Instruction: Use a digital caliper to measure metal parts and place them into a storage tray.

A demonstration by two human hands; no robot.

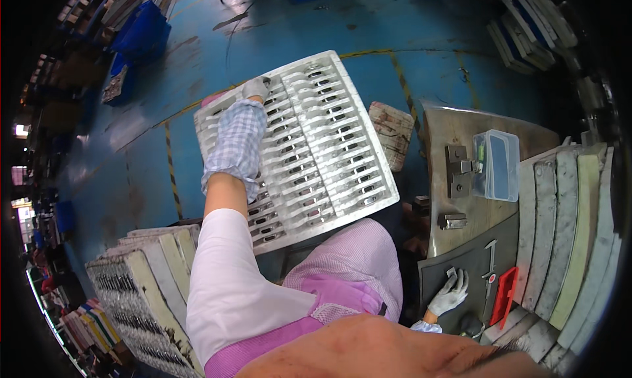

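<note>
A white foam tray (375, 157) lies tilted in front of me, its rows of slots filled with small dark metal parts. At its far left part is my gloved left hand (256, 88), below which a checked sleeve cover (238, 135) hangs over the slots. The fingers look curled in at the tray; what they hold, if anything, is hidden. To the right, my gloved right hand (449, 294) is over a dark mat (434, 272), with a small grey metal piece (451, 272) at its fingertips. A caliper (490, 259) lies beside this hand, next to a red case (504, 296).
A wooden bench (474, 230) carries a clear plastic box (498, 164), a metal fixture block (455, 170) and a smaller metal block (453, 221). Foam trays (566, 226) stand stacked at the right; more trays (148, 266) are at lower left. Blue bins (141, 32) stand far left.
</note>
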